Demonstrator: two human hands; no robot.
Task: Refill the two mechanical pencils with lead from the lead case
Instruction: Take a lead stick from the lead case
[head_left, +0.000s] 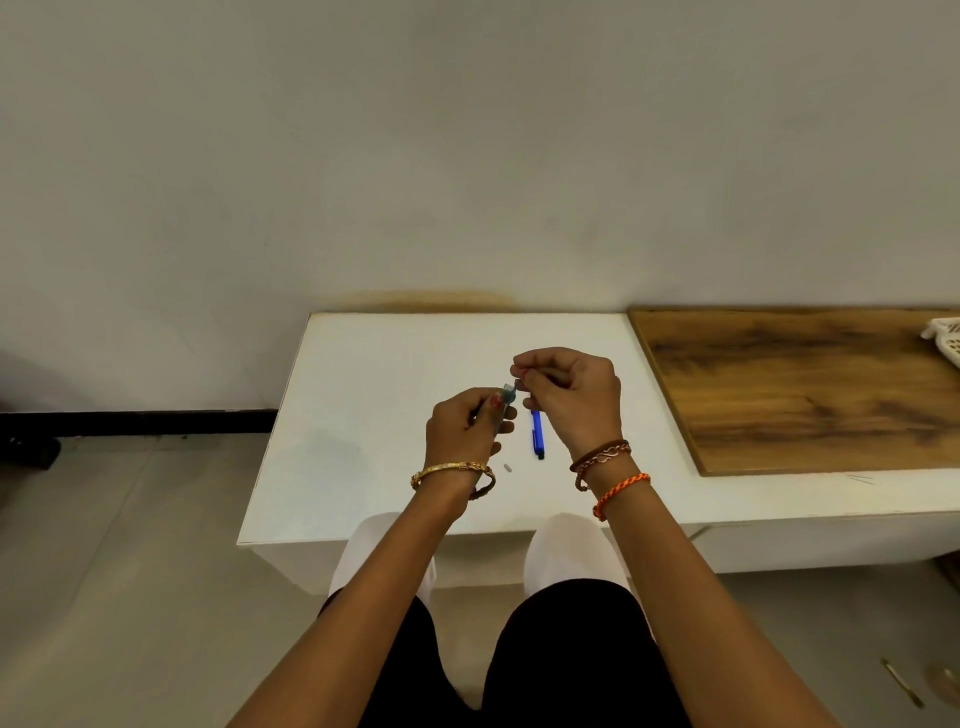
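My left hand (467, 428) grips a small grey translucent lead case (508, 393) above the white table (384, 405); a thin dark rod shows at that hand's left side. My right hand (571, 395) pinches at the top end of the case with thumb and forefinger; what sits between those fingertips is too small to tell. A blue mechanical pencil (537, 434) lies on the table below my right hand, tip toward me. A tiny grey cap-like piece (508, 467) lies on the table near my left wrist.
A wooden board (800, 384) covers the right part of the bench, with a white basket (943, 338) at its far right edge. The wall stands right behind the table. My knees sit under the table's front edge.
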